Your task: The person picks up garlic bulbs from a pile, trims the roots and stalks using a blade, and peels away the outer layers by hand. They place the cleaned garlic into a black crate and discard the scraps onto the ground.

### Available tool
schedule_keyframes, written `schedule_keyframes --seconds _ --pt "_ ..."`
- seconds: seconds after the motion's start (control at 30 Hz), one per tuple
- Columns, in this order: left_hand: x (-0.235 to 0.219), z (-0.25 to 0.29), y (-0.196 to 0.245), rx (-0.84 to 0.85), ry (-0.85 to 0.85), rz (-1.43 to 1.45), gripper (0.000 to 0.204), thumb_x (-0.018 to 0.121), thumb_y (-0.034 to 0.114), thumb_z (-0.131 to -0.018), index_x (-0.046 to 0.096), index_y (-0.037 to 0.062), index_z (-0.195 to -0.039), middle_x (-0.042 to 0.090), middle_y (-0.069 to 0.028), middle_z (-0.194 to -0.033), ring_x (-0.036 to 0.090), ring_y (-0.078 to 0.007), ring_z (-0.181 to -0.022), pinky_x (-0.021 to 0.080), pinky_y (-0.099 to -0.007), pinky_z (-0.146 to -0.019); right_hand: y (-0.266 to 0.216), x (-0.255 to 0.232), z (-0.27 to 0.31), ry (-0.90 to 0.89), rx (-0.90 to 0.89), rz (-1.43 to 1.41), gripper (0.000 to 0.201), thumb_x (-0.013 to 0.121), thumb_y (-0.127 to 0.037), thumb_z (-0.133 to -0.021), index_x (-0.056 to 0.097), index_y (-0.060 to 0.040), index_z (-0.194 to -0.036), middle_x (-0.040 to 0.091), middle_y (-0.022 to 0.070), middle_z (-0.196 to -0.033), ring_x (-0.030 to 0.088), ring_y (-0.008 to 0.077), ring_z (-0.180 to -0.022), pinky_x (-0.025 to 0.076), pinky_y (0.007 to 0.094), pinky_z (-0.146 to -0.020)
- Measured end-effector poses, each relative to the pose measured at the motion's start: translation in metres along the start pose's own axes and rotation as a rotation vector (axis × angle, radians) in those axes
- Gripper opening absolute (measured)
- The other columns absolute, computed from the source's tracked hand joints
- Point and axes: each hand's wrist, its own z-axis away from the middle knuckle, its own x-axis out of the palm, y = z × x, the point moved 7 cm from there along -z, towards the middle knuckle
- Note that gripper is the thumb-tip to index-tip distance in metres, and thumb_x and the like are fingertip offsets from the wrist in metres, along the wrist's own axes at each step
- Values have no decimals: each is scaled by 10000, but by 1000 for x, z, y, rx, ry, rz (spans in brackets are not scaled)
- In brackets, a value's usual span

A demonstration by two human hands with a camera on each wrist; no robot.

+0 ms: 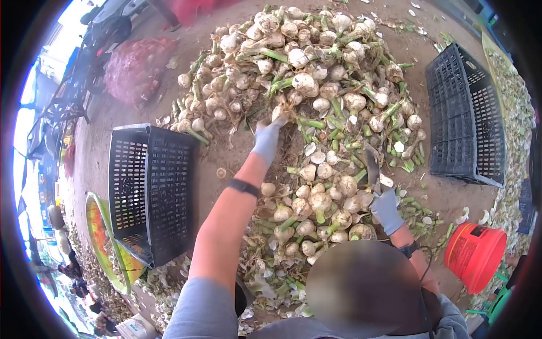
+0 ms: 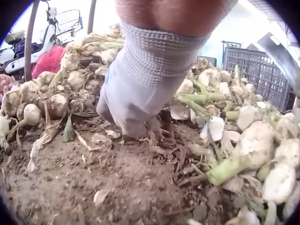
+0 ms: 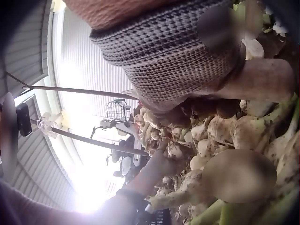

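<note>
My left hand (image 1: 268,138), in a pale glove, reaches to the near edge of a large heap of garlic (image 1: 305,85). Its fingers close around a soil-streaked garlic bulb (image 1: 279,112) with dry roots; in the left wrist view the hand (image 2: 138,96) points down to the soil and hides the bulb. My gloved right hand (image 1: 387,211) grips a knife, its blade (image 1: 372,166) pointing away from me over the trimmings. Between the hands and my body lies a smaller pile of garlic bulbs (image 1: 319,201) with short cut stems.
Black plastic crates stand at left (image 1: 169,198) and right (image 1: 466,113). A red bucket (image 1: 475,257) sits at lower right, beside a green stool (image 1: 499,299). Pink mesh sacks (image 1: 138,70) lie at far left. Cut stems and peelings (image 1: 420,217) litter the ground.
</note>
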Motion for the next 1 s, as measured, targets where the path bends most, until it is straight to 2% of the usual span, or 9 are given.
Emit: schedule_keyframes --seconds 0.13,0.37,0.47,0.53,0.57,0.7,0.8,0.93,1.0 --pt "25 -6 31 160 244 -484 883 850 276 -657 380 -27 -1340 494 -242 -1312 496 -364 -1210 429 -372 -986 -6 -1 7 -9 5 127 407 784 -243 -747 645 83 -947 650 53 -738 540 104 -668 471 300 -617" --pt "0 50 -6 33 -272 629 713 685 -90 -732 400 74 -1364 547 -164 -1216 562 -283 -1108 482 -406 -929 8 -7 9 -42 73 36 448 790 -242 -744 641 80 -1017 656 64 -755 539 99 -682 472 296 -617" --pt "-46 61 7 268 -137 462 737 594 -186 -712 428 125 -1358 551 -140 -1189 564 -288 -1097 469 -383 -949 17 -4 10 -24 61 53 371 808 -235 -738 658 39 -939 637 36 -760 521 98 -675 458 299 -598" --pt "-59 94 59 1098 274 -611 735 579 -182 -679 441 115 -1337 540 -155 -1198 547 -306 -1125 458 -392 -972 18 -1 11 -39 67 56 416 775 -239 -747 649 67 -998 644 63 -729 534 114 -657 462 300 -601" --pt "-56 108 73 1249 401 -897 750 614 -140 -640 444 85 -1334 535 -154 -1197 540 -287 -1133 459 -372 -954 16 -1 12 -39 41 82 406 773 -249 -746 654 59 -983 639 69 -717 538 130 -647 463 306 -603" --pt "-38 115 82 1125 76 -541 670 633 -40 -673 461 28 -1317 552 -142 -1158 573 -208 -1037 480 -338 -871 7 5 15 -45 -20 153 378 767 -271 -745 654 46 -917 621 94 -676 541 170 -616 461 327 -597" --pt "-31 100 44 391 -400 155 711 550 -108 -583 489 -8 -1284 595 -111 -1166 565 -187 -1113 447 -291 -957 -3 12 14 -10 -164 6 361 760 -258 -743 648 45 -905 648 128 -714 569 174 -634 460 341 -600" --pt "-3 138 26 270 -644 321 784 518 -139 -571 437 -9 -1340 576 -107 -1213 562 -171 -1109 454 -295 -950 -40 10 9 -21 -166 94 350 767 -276 -737 622 30 -822 652 149 -742 602 237 -649 468 348 -609" --pt "8 151 23 560 -615 15 727 627 -54 -685 376 19 -1363 570 -101 -1168 605 -177 -1005 503 -254 -822 -71 16 7 -87 -175 386 288 757 -231 -697 588 -7 -762 636 139 -756 609 325 -664 483 376 -612"
